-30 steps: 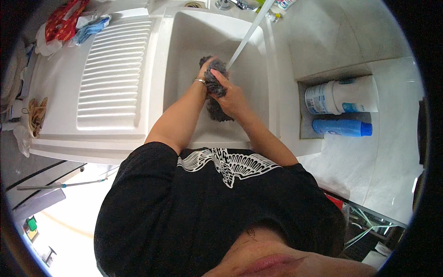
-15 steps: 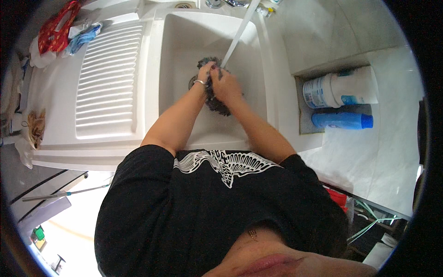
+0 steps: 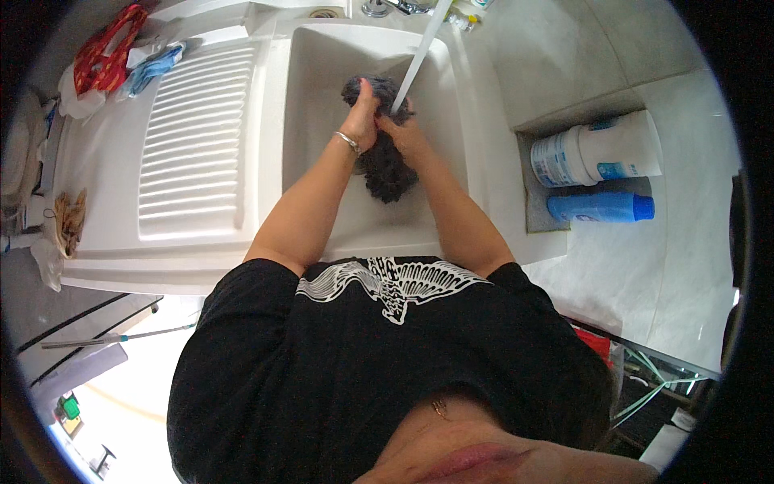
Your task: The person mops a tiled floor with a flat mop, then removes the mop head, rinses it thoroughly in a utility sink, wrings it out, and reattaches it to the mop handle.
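Observation:
A soaked, dark grey shaggy cloth [image 3: 389,173] hangs bunched up inside the white sink [image 3: 326,60]. My left hand [image 3: 360,121], with a silver bracelet at its wrist, is closed on the upper part of it, thumb pointing away from me. Close beside it my right hand [image 3: 405,139] grips the cloth's middle, its fingertips partly hidden by the cloth. From the top edge a stream of water [image 3: 421,58] runs down onto the cloth by my right hand. The lower end of the cloth dangles toward me below both hands.
A ribbed white washboard [image 3: 193,145] lies left of the sink. Beyond it are a red patterned bag [image 3: 109,56] and a light blue cloth [image 3: 155,71]. In a wall niche at right rest a white tub [image 3: 560,159] and a blue bottle [image 3: 597,207]. Tap fittings [image 3: 375,8] stand behind.
My hands have shifted apart slightly, the left one turning thumb outward. More of the cloth now shows above and below them, and the water falls onto its upper part.

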